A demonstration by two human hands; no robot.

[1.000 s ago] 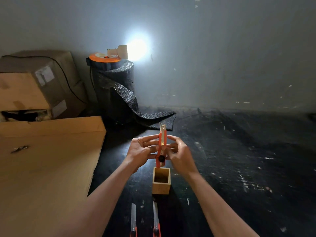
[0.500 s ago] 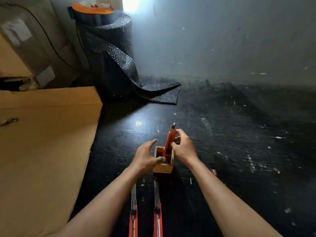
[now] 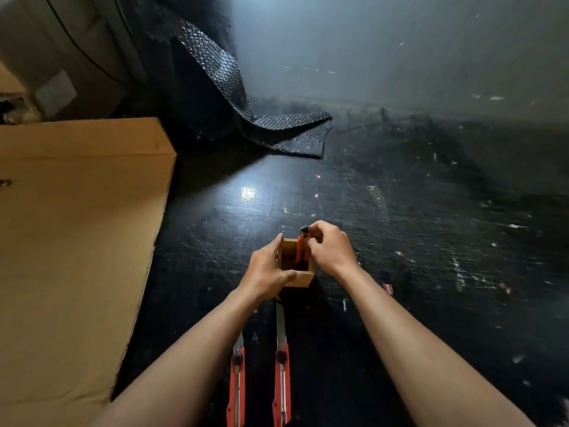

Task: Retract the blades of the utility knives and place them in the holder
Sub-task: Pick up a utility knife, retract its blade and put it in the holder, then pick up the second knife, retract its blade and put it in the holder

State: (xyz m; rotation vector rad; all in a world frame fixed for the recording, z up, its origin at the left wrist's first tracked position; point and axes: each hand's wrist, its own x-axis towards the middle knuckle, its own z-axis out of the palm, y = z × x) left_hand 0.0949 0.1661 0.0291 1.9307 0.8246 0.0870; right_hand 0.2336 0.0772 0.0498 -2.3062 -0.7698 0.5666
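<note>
Right now the left hand (image 3: 267, 272) wraps its grip around the holder (image 3: 300, 277) on the black table (image 3: 400, 272), while the right hand (image 3: 331, 249) pinches the top of a knife (image 3: 301, 248) standing inside it. Two knives (image 3: 281, 374) lie nearer, blades out.

Cardboard sheet (image 3: 70, 241) blocks left; right floor (image 3: 431, 257) open.

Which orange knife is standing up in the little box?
The utility knife under the right hand, standing in the wooden holder. The other two knives lie flat on the floor, blades still out.
</note>
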